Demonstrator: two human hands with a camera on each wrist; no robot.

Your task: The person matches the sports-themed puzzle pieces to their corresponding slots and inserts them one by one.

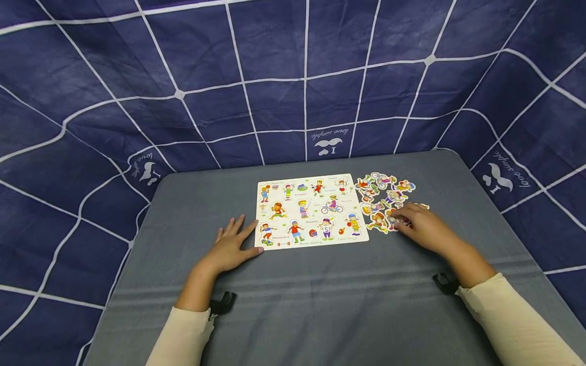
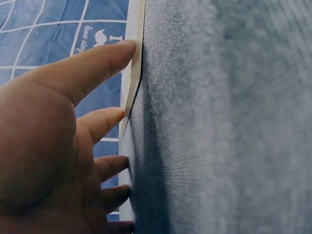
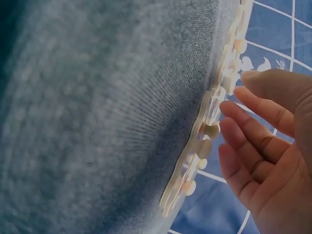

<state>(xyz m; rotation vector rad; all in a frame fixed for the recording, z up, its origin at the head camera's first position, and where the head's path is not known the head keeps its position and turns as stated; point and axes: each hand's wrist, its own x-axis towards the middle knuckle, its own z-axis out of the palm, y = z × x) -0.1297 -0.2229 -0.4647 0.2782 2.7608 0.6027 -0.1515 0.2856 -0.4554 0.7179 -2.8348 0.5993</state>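
Observation:
In the head view, a white puzzle board [image 1: 284, 190] printed with children playing sports lies flat on the table. My left hand [image 1: 231, 246] rests beside its left end with fingers spread, thumb and index finger touching the board's edge. To the right of the board lies a loose pile of knobbed puzzle pieces [image 1: 378, 222] shaped like figures. Over the near right part of this pile is my right hand [image 1: 426, 229], fingers loosely bent. In the right wrist view its fingertips [image 3: 228, 108] are close to the knobbed pieces [image 3: 195, 146], and no piece shows gripped between them.
A grey cloth [image 1: 293, 295] covers the table. Dark blue fabric [image 1: 274, 112] with white lines hangs behind and at both sides. Each wrist wears a black strap mount [image 1: 223, 303].

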